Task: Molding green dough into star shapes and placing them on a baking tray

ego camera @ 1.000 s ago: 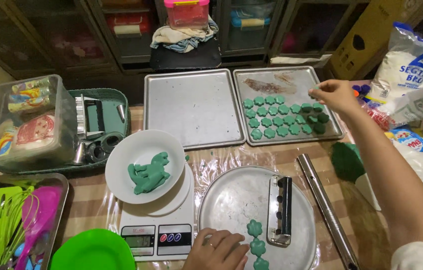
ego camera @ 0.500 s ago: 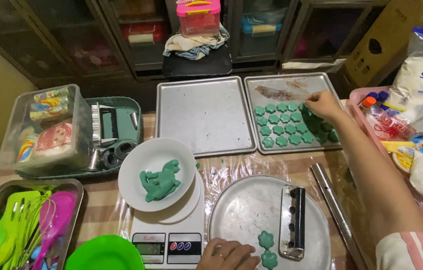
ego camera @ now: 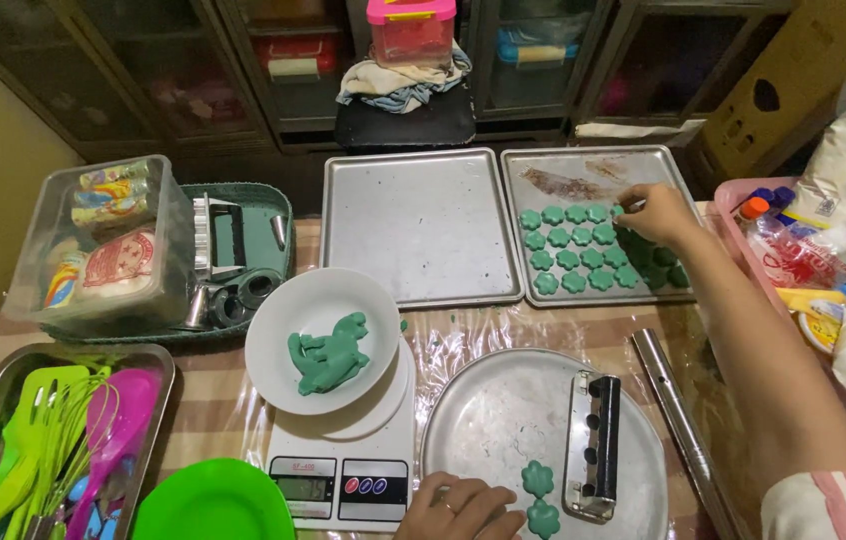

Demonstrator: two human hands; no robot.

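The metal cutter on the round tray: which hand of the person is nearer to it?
Left. The left hand rests at the round tray's near edge, just beside the metal cutter. The right hand is far beyond it, over the baking tray of green cookies.

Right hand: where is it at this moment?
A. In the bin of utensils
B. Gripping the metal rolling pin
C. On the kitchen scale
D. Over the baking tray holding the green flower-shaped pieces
D: the right hand reaches over the right baking tray, beside the rows of green flower-shaped pieces, its fingertips at the top row.
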